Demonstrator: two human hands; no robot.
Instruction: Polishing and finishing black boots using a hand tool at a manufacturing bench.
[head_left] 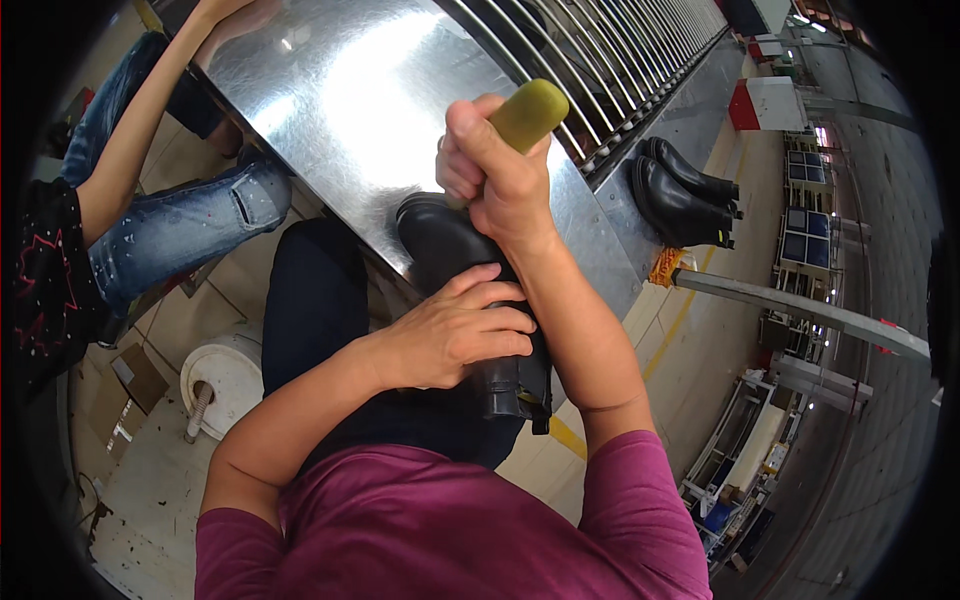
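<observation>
A black ankle boot [440, 240] lies across my lap at the metal table's edge, its toe pointing away from me. My left hand [455, 335] is laid over the boot's upper, fingers curled around it and holding it. Above the toe, my right hand [495, 165] is closed in a fist around a thick olive-yellow tool [531, 115] with a rounded end. The tool's lower end is hidden behind my fist and close to the boot, so its kind does not show.
A shiny metal table [340, 100] adjoins a rack of metal rollers [600, 60]. Beside the rollers stands a pair of black boots [680, 195]. At the left sits another person in jeans [190, 225], an arm on the table. A white round container [225, 370] and a cardboard box [130, 385] are low left.
</observation>
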